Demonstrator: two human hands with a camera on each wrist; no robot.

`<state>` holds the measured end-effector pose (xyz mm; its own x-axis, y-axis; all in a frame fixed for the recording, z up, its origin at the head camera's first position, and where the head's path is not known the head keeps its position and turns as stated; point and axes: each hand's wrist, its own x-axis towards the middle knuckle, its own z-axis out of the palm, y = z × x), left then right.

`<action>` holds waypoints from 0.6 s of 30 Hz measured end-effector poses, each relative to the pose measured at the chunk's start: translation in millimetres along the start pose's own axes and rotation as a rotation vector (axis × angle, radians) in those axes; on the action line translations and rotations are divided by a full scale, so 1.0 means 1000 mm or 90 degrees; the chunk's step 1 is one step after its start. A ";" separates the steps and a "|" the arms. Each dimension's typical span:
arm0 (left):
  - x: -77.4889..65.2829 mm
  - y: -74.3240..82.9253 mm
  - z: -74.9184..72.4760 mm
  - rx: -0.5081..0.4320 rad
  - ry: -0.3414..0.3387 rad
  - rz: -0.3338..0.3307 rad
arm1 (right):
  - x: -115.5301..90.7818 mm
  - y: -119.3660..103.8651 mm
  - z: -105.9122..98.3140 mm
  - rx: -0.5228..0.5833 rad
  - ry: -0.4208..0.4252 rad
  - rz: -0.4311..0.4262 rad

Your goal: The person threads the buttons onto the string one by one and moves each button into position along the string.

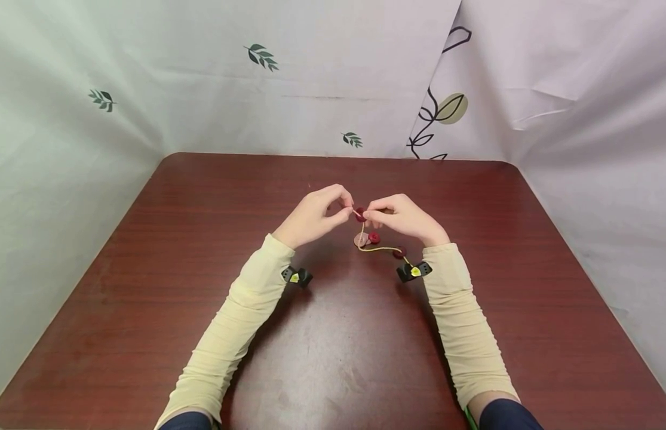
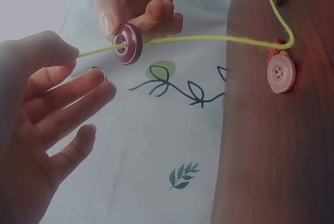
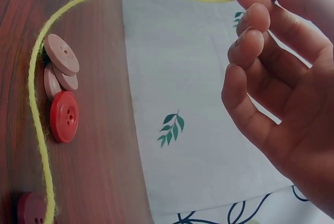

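Note:
Between thumb and finger, my right hand (image 1: 405, 218) pinches a dark red button (image 2: 127, 44) by its edge, raised above the table. Yellow yarn (image 2: 209, 38) passes through a hole in this button. My left hand (image 1: 318, 214) pinches the short yarn end that comes out on its side; its other fingers are loosely spread. From the button the yarn runs down to the table and on to a second dark red button (image 1: 399, 252) near the right wrist. Close to the yarn lie a bright red button (image 3: 64, 117) and several overlapping pink buttons (image 3: 62, 55).
The brown wooden table (image 1: 150, 269) spreads out around both arms. A pale cloth (image 1: 322, 77) with leaf prints hangs behind it and along the sides. Small black wrist cameras (image 1: 297, 276) sit on both sleeves.

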<state>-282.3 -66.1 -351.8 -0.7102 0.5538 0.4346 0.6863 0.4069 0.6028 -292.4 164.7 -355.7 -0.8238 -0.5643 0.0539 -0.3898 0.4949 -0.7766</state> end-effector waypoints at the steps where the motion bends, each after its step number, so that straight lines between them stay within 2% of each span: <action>1: 0.000 0.000 0.000 0.001 0.000 0.000 | 0.000 0.000 0.000 0.000 -0.001 0.001; 9: 0.000 0.001 -0.001 -0.013 0.010 -0.010 | -0.002 0.001 -0.003 -0.022 0.004 0.016; 18: 0.001 0.000 -0.004 0.017 0.028 -0.022 | -0.005 0.004 -0.007 -0.044 0.011 0.025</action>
<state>-283.8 -67.9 -348.9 -0.7394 0.5071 0.4428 0.6647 0.4453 0.5999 -293.0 174.5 -354.5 -0.8460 -0.5319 0.0361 -0.3843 0.5614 -0.7329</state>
